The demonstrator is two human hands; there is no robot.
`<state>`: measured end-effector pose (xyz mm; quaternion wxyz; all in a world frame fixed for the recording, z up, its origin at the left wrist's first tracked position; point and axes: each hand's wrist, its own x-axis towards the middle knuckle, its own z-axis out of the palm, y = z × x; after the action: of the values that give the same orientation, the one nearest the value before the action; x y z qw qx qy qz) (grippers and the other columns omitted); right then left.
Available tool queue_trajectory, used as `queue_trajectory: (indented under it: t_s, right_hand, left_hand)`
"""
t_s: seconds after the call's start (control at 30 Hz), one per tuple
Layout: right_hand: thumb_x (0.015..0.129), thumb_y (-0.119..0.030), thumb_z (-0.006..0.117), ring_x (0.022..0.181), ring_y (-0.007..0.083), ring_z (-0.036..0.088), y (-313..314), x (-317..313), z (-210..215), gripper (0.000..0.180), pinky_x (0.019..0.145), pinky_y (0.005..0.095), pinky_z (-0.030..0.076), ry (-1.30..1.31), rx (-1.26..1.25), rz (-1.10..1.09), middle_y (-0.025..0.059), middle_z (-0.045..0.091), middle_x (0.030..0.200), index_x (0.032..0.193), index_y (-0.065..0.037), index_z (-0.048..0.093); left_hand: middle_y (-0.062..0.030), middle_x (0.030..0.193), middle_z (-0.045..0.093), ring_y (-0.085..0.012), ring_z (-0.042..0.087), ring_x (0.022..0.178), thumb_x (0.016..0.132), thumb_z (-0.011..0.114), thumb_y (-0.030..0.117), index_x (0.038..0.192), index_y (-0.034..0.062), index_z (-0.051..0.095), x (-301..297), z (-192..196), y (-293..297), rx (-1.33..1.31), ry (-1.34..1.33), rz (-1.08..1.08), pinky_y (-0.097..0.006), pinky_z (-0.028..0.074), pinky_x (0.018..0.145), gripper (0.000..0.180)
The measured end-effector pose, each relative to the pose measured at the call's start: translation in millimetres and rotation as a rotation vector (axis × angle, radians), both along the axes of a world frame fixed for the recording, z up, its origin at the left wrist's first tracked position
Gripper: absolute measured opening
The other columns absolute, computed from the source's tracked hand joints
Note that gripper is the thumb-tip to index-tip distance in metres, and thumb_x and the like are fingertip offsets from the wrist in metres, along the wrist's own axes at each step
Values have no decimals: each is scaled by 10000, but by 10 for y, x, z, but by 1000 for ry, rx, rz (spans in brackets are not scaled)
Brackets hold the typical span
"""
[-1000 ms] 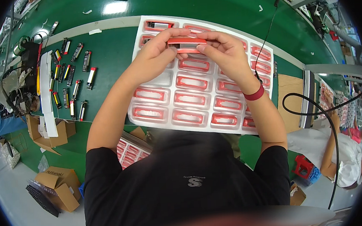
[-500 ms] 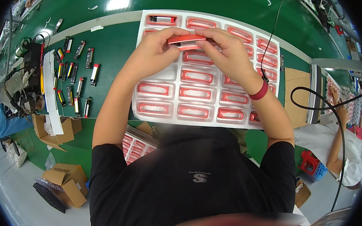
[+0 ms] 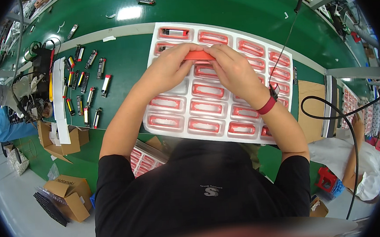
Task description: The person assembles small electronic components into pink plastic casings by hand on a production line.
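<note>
A red plastic casing is held between my two hands above a white moulded tray. My left hand pinches its left end, thumb below and fingers on top. My right hand grips the other end in the same way. The casing's underside is hidden from here. Rows of red frames lie in the tray's pockets. At the tray's far left corner, one frame holds a small black, white and red electronic module. Beneath my left hand, another frame shows a metallic part.
Several small modules lie scattered on the green table to the left. Beyond them stand a white strip and a dark device. A red wristband with a thin cord is on my right wrist. A co-worker sits at right.
The red casing has tilted so its opening no longer shows, and my fingers have closed further over it. The whole view has shifted slightly, with the table lower in the picture.
</note>
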<state>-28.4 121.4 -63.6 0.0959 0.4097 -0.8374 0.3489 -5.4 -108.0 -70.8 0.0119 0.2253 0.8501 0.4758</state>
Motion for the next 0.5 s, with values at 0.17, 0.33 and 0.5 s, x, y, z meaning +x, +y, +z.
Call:
queue_trajectory:
  t_s: [0.17,0.33,0.5]
  right_hand:
    - [893,26,667,953,269,683,-22,-55,90,308,825,344,568,-184,-25,-24,147,670,1106,1198,23,621]
    - [896,-15,720,998,130,666,-118,-186,59,337,867,269,558,-973,-621,14,85,658,1116,1206,21,592]
    - [907,-3,723,1034,145,670,-92,-245,2,317,908,270,554,-1269,-796,105,89,663,1128,1196,33,599]
  left_hand:
    - [-94,982,672,-144,641,869,941,549,19,1250,6,583,-37,-69,-25,276,-344,57,-314,523,778,311]
    - [-3,970,619,-75,489,788,1025,521,142,1288,0,573,-68,-111,-1,626,-632,-21,-245,430,749,303]
    - [-10,939,604,-92,442,739,1025,529,221,1303,-15,555,-66,-58,27,1047,-939,-46,-260,405,718,366]
